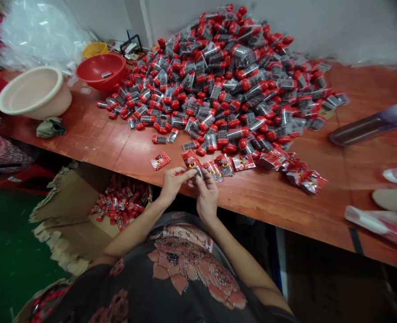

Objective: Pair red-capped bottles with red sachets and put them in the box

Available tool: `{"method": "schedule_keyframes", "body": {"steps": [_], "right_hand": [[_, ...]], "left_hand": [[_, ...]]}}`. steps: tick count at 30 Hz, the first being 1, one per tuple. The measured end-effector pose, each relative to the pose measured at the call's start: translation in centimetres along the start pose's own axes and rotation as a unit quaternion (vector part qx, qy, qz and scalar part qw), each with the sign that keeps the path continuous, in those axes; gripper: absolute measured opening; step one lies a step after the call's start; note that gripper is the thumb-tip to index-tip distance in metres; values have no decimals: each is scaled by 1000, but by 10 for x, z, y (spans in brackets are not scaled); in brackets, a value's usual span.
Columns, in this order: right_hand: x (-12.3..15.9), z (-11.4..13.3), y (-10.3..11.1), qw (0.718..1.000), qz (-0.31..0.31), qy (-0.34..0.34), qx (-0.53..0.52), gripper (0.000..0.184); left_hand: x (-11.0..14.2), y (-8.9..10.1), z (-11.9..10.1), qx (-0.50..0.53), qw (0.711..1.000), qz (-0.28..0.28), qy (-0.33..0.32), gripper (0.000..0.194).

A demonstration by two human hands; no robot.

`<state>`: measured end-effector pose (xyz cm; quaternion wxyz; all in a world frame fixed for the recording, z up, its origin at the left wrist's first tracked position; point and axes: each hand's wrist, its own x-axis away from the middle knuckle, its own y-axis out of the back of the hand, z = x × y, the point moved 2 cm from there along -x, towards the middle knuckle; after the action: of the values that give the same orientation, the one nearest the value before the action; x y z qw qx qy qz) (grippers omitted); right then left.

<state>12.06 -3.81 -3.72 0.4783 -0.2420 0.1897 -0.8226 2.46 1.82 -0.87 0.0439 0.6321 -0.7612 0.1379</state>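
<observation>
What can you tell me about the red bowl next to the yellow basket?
The red bowl is round and wide-mouthed, with a smooth, slightly shiny surface that looks like plastic. It is upright and open, and no damage shows. Inside lies one small, dark-and-clear piece, too small to identify. The bowl stands on the reddish tabletop, between the pale basin and the pile of red-capped tubes, in front of the yellow basket. Whether it touches the pile or basket, I can't tell.

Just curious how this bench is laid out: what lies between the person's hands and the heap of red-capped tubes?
In the head view, small red packets lie on the table between the heap and the left hand and right hand.
</observation>
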Motion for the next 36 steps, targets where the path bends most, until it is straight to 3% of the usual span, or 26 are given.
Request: {"method": "schedule_keyframes", "body": {"steps": [7,11,18,22,29,36], "right_hand": [[3,3,6,996,61,-3,70,34],[4,11,6,991,88,3,100,33],[1,15,8,985,123,-10,121,54],[2,8,10,984,119,-18,135,48],[1,13,13,990,97,-8,101,43],[-3,16,12,990,97,-20,100,41]], "left_hand": [[-6,9,-11,10,999,10,-29,26],[-7,9,-13,16,999,33,3,24],[3,1,-5,54,996,35,55,24],[10,-4,1,63,995,24,70,25],[11,0,-1,75,997,-13,18,22],[19,-2,2,47,999,4,15,20]]}}
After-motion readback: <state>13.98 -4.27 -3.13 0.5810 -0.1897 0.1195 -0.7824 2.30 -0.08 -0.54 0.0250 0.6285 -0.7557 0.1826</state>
